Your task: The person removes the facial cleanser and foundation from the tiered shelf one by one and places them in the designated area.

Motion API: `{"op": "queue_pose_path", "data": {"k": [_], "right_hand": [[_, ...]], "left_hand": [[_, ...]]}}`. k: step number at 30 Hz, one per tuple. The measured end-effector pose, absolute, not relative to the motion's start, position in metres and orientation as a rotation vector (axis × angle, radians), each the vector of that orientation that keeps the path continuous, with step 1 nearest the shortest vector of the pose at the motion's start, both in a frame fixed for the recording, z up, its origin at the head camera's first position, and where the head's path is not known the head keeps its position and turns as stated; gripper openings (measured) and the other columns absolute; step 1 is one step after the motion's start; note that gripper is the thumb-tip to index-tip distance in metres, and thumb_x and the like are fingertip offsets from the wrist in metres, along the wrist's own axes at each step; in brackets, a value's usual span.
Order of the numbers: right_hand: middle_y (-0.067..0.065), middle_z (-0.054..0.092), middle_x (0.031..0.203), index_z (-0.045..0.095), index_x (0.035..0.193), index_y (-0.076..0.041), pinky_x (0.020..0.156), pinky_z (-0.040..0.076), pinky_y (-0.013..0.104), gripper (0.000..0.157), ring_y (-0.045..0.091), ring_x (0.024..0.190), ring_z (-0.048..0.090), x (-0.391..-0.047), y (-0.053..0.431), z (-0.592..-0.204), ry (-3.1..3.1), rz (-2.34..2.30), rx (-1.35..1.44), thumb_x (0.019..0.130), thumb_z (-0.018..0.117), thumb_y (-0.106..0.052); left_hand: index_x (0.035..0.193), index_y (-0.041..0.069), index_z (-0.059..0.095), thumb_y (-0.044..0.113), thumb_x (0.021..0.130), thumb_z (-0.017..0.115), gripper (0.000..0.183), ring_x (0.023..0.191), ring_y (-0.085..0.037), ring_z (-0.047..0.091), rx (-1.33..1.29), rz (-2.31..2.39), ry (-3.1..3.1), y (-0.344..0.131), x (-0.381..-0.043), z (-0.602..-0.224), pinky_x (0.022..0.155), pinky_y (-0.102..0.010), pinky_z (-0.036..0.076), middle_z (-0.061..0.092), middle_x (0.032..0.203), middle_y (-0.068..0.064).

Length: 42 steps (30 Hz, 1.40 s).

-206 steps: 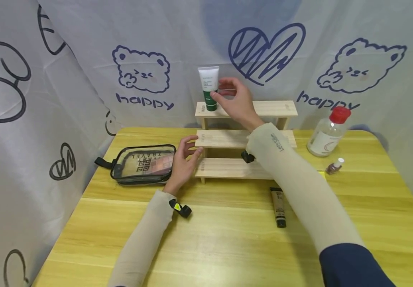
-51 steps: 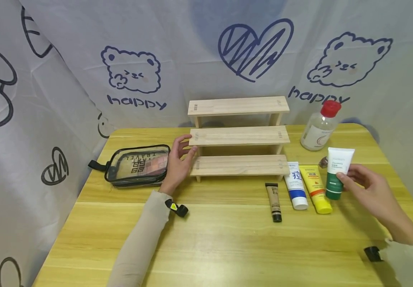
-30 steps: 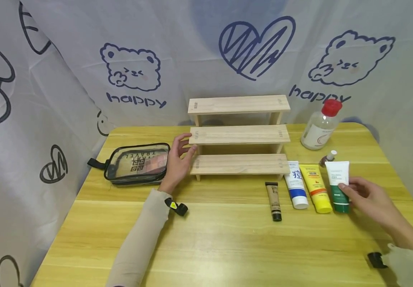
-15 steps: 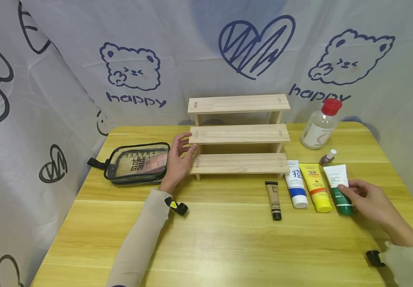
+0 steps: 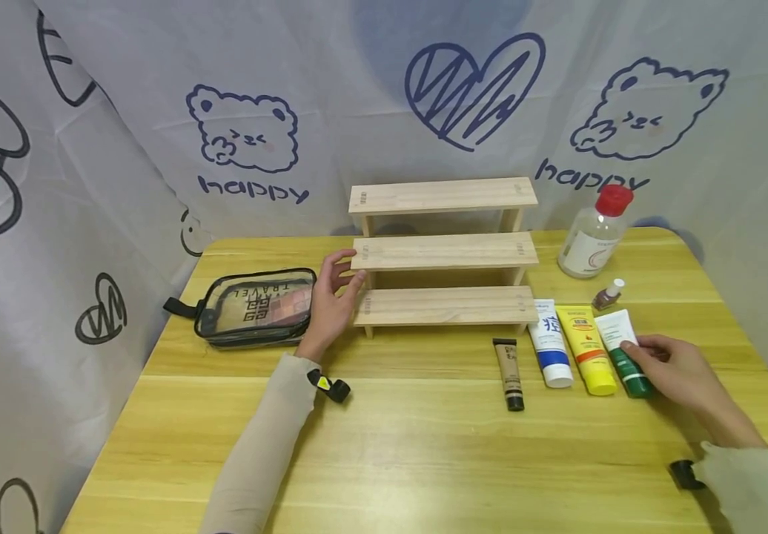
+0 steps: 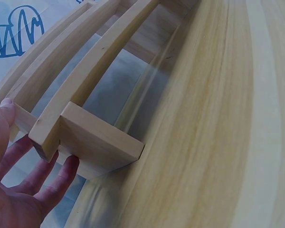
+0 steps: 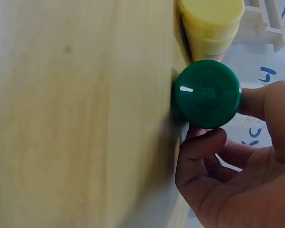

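Observation:
My right hand (image 5: 680,371) pinches a white and green squeeze tube (image 5: 624,354) between thumb and fingers at the table's right side. The tube lies at a slant beside a yellow tube (image 5: 587,350), its green cap (image 7: 207,94) facing the right wrist camera. Left of the yellow one lies a white and blue tube (image 5: 551,343). My left hand (image 5: 333,302) grips the left end of a three-tier wooden shelf (image 5: 447,305). In the left wrist view its thumb is at one plank's end and its fingertips (image 6: 72,164) touch the side panel.
A small tan tube (image 5: 509,374) with a black cap lies before the shelf. A clear bottle (image 5: 589,245) with a red cap and a nail polish bottle (image 5: 607,294) stand behind the tubes. A transparent travel pouch (image 5: 257,308) lies left of the shelf.
My right hand has carried the white and green tube from the top tier to the table beside the yellow tube, lately tilting it leftward. The left hand has kept its place on the shelf.

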State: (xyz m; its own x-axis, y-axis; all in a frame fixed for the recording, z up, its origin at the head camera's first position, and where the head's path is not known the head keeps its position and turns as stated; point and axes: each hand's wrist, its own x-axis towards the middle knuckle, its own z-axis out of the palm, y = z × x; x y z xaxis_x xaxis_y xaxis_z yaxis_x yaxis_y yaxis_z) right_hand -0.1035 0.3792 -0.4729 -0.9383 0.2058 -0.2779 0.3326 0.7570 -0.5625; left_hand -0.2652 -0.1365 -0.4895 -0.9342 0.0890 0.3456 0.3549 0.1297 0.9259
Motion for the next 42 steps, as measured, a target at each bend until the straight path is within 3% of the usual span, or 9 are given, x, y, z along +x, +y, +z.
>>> {"op": "queue_pose_path", "data": {"k": [7, 18, 22, 25, 29, 36, 42], "right_hand": [[0.042, 0.058, 0.138, 0.050, 0.149, 0.018, 0.079, 0.046, 0.030, 0.071, 0.048, 0.114, 0.061, -0.101, 0.380, -0.478, 2.819, -0.974, 0.423, 0.117, 0.047, -0.045], [0.042, 0.059, 0.138, 0.053, 0.149, 0.014, 0.080, 0.047, 0.034, 0.067, 0.050, 0.115, 0.061, -0.100, 0.380, -0.472, 2.854, -0.950, 0.377, 0.116, 0.049, -0.044], [0.041, 0.059, 0.138, 0.053, 0.150, 0.012, 0.074, 0.049, 0.026, 0.068, 0.048, 0.113, 0.061, -0.097, 0.386, -0.469, 2.855, -0.980, 0.382, 0.116, 0.049, -0.046], [0.040, 0.063, 0.134, 0.054, 0.149, 0.011, 0.065, 0.051, 0.020, 0.065, 0.015, 0.095, 0.067, -0.095, 0.391, -0.465, 2.894, -1.025, 0.372, 0.115, 0.051, -0.044], [0.036, 0.065, 0.133, 0.057, 0.150, 0.007, 0.061, 0.053, 0.019, 0.061, -0.018, 0.082, 0.047, -0.094, 0.387, -0.455, 2.940, -1.075, 0.360, 0.115, 0.054, -0.043], [0.032, 0.066, 0.133, 0.056, 0.153, 0.001, 0.062, 0.051, 0.014, 0.058, -0.016, 0.085, 0.047, -0.090, 0.360, -0.437, 2.993, -1.120, 0.357, 0.113, 0.058, -0.041], [0.029, 0.069, 0.129, 0.058, 0.151, -0.001, 0.067, 0.049, 0.011, 0.053, -0.001, 0.093, 0.057, -0.090, 0.330, -0.432, 2.991, -1.129, 0.239, 0.113, 0.061, -0.037]], "left_hand": [[0.151, 0.007, 0.054, 0.010, 0.110, 0.067, 0.044, 0.129, -0.042, 0.067, -0.456, -1.906, -2.192, -0.137, -0.264, -0.491, 0.113, -0.060, 0.054, 0.065, 0.148, -0.024], [0.153, 0.008, 0.053, 0.012, 0.110, 0.067, 0.045, 0.128, -0.037, 0.067, -0.449, -1.887, -2.216, -0.137, -0.265, -0.490, 0.113, -0.056, 0.055, 0.064, 0.148, -0.025], [0.153, 0.008, 0.053, 0.012, 0.110, 0.067, 0.044, 0.129, -0.036, 0.067, -0.449, -1.882, -2.218, -0.137, -0.265, -0.490, 0.113, -0.055, 0.055, 0.064, 0.149, -0.023], [0.153, 0.008, 0.053, 0.013, 0.111, 0.067, 0.044, 0.130, -0.037, 0.067, -0.462, -1.880, -2.217, -0.138, -0.265, -0.491, 0.113, -0.055, 0.055, 0.064, 0.150, -0.022], [0.153, 0.010, 0.053, 0.014, 0.111, 0.066, 0.044, 0.131, -0.035, 0.066, -0.474, -1.875, -2.217, -0.138, -0.265, -0.491, 0.114, -0.054, 0.055, 0.064, 0.151, -0.018], [0.153, 0.009, 0.053, 0.012, 0.110, 0.067, 0.045, 0.131, -0.036, 0.066, -0.472, -1.883, -2.212, -0.138, -0.265, -0.490, 0.113, -0.056, 0.055, 0.064, 0.150, -0.019], [0.153, 0.011, 0.053, 0.014, 0.111, 0.067, 0.045, 0.131, -0.038, 0.066, -0.461, -1.885, -2.229, -0.139, -0.266, -0.491, 0.113, -0.059, 0.055, 0.064, 0.150, -0.020]]}}
